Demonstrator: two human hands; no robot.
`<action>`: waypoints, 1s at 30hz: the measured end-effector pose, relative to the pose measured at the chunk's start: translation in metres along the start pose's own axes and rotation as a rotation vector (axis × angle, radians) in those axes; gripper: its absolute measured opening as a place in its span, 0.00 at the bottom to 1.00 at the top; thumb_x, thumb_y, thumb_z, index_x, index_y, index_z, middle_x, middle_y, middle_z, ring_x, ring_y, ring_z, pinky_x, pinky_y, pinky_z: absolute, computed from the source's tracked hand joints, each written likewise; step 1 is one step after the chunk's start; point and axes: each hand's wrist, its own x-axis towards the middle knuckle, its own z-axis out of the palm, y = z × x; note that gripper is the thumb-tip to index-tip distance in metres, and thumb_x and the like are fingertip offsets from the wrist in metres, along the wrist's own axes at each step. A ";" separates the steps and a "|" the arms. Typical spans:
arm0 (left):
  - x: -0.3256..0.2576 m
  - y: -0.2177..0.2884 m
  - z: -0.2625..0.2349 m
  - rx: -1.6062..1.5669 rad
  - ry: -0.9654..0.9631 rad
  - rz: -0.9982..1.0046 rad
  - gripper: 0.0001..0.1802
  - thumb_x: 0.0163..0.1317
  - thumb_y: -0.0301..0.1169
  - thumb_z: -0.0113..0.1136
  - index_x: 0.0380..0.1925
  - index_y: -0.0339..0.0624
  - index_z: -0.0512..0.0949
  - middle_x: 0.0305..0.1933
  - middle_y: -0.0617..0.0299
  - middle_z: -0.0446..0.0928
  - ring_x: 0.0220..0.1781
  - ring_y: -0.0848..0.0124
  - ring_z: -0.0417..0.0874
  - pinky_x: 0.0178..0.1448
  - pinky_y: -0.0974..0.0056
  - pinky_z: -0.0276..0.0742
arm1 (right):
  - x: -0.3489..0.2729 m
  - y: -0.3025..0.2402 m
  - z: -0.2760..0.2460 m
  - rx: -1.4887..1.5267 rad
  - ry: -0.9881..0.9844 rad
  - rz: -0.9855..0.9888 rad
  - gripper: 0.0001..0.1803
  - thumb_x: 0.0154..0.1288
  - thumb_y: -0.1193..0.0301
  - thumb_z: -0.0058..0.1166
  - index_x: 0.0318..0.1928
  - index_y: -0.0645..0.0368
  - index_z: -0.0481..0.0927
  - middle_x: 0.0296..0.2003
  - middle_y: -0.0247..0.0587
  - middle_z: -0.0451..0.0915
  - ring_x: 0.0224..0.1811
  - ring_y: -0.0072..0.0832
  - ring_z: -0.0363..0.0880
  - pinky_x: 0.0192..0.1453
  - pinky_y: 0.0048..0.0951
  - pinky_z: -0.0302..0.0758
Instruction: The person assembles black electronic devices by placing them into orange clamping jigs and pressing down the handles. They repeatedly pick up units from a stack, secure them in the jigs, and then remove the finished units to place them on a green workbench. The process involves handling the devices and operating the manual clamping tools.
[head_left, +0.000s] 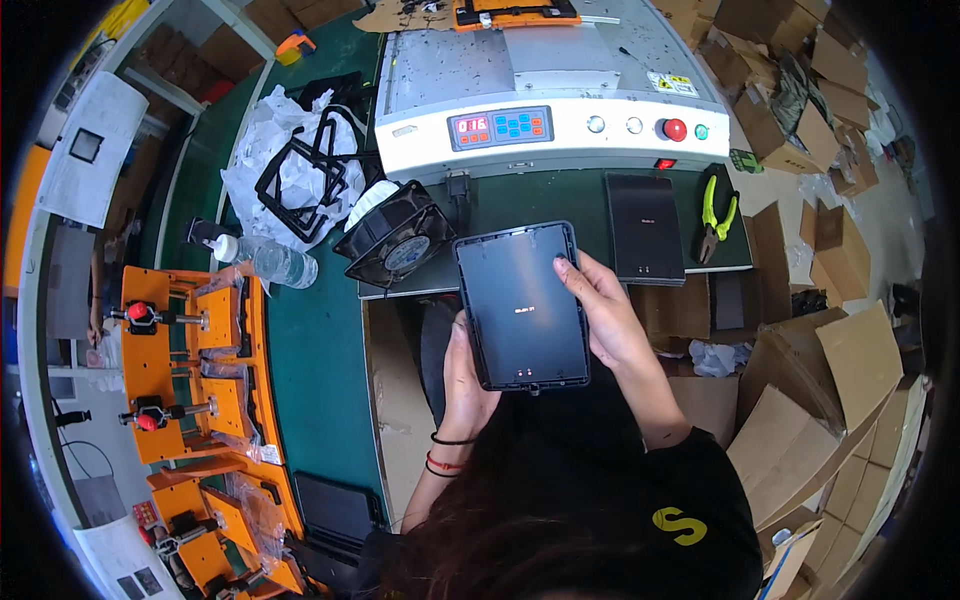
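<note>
Between my hands is a black rectangular device housing (525,340), a flat glossy panel set in a raised black frame, held tilted over my lap. My left hand (466,385) grips its lower left edge, the fingers mostly hidden behind it. My right hand (605,310) holds the right edge, thumb on the front near the upper corner. A similar black panel (645,230) lies on the green bench to the right, beside yellow-green pliers (716,215). Left of the housing, a black fan (400,240) sits at the bench edge.
A white machine (560,130) with buttons spans the back. On the left bench are black frames (310,175) on plastic wrap, a water bottle (275,260), orange clamp fixtures (190,370) and dark panels (335,505). Open cardboard boxes (820,400) crowd the right side.
</note>
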 end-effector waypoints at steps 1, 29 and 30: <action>-0.003 -0.002 0.004 0.139 0.063 0.099 0.22 0.72 0.39 0.41 0.60 0.38 0.61 0.58 0.58 0.67 0.60 0.68 0.69 0.64 0.62 0.65 | 0.003 0.004 -0.001 -0.010 0.004 -0.023 0.16 0.72 0.66 0.46 0.51 0.64 0.74 0.36 0.32 0.78 0.39 0.14 0.74 0.42 0.18 0.73; -0.026 0.039 0.009 0.093 0.474 0.421 0.14 0.71 0.35 0.45 0.49 0.36 0.70 0.47 0.63 0.74 0.48 0.78 0.75 0.55 0.71 0.70 | 0.050 -0.007 0.060 -0.203 -0.465 0.060 0.21 0.70 0.74 0.45 0.62 0.65 0.63 0.49 0.32 0.72 0.49 0.14 0.67 0.54 0.19 0.65; -0.030 0.040 0.004 0.103 0.469 0.445 0.14 0.71 0.34 0.45 0.49 0.35 0.69 0.47 0.62 0.74 0.48 0.78 0.75 0.55 0.71 0.70 | 0.050 -0.006 0.066 -0.195 -0.474 0.062 0.21 0.70 0.74 0.45 0.61 0.65 0.64 0.49 0.33 0.73 0.49 0.15 0.67 0.54 0.19 0.66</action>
